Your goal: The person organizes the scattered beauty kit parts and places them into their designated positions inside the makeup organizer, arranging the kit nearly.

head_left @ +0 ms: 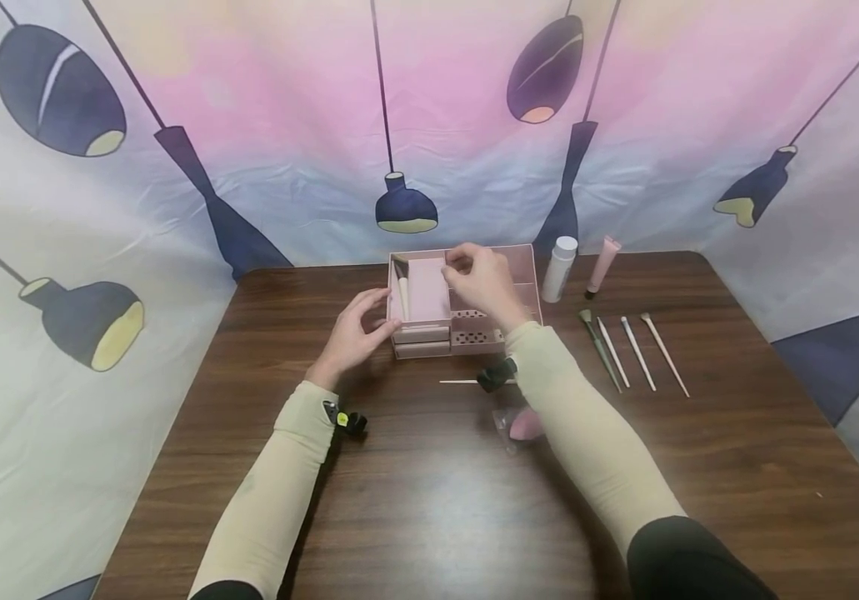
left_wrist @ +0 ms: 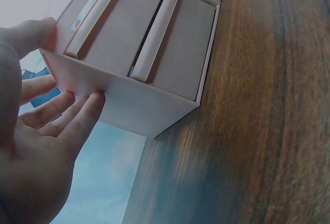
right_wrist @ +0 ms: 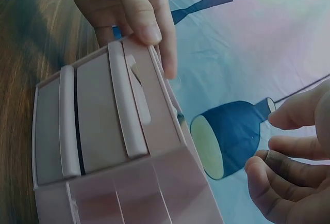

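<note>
A pink desktop organizer (head_left: 429, 310) stands at the back of the table, with two drawers (right_wrist: 98, 115) at its left front and open compartments on the right. A makeup brush (head_left: 402, 296) lies in the tray on top, dark bristles toward the back. My left hand (head_left: 352, 333) rests on the organizer's left side; in the left wrist view its straight fingers (left_wrist: 85, 113) touch the side wall and the thumb is at the top edge. My right hand (head_left: 483, 282) hovers over the organizer's middle, fingers loosely bent, thumb apart from them, nothing visible between.
Right of the organizer stand a white bottle (head_left: 560, 271) and a pink tube (head_left: 603, 267). Several makeup brushes (head_left: 637, 354) lie in a row in front of them. A thin pale stick (head_left: 457, 382) and a pink makeup sponge (head_left: 525, 425) beside clear plastic (head_left: 504, 427) lie nearer.
</note>
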`<state>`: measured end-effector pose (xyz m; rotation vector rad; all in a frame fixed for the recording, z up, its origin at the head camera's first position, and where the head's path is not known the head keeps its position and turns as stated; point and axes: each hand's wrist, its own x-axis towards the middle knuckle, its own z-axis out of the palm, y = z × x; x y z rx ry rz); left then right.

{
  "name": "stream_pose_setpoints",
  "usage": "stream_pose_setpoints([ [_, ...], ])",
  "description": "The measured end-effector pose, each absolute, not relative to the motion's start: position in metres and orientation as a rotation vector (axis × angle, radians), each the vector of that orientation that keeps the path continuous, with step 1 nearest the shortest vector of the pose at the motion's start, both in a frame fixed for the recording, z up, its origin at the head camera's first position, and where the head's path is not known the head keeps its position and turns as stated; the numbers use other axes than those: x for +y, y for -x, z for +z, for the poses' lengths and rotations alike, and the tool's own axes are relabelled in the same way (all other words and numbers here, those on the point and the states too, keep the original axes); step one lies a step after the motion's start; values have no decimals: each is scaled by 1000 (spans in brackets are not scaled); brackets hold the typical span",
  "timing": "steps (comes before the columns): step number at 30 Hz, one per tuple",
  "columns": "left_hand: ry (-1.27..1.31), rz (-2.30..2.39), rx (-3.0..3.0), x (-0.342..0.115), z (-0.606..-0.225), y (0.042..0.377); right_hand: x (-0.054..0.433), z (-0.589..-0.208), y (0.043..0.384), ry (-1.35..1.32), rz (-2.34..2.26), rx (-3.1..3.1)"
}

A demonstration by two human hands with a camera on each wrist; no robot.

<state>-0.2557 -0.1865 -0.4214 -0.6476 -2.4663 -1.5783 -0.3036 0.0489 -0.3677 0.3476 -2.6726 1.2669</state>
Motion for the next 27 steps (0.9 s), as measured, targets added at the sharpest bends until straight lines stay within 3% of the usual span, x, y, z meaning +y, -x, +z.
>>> stream_pose_setpoints([
  [11,639,-1586,-2445,-193,-444,271,83,-368,295,-304,1231,-2613],
  [17,647,-1576,-2462,-189,-424,257,97,-368,291,-274,1215,-2601],
  [27,656,-1572,-2465,-188,-426,258,121,-374,283,-230,1209,-2572],
])
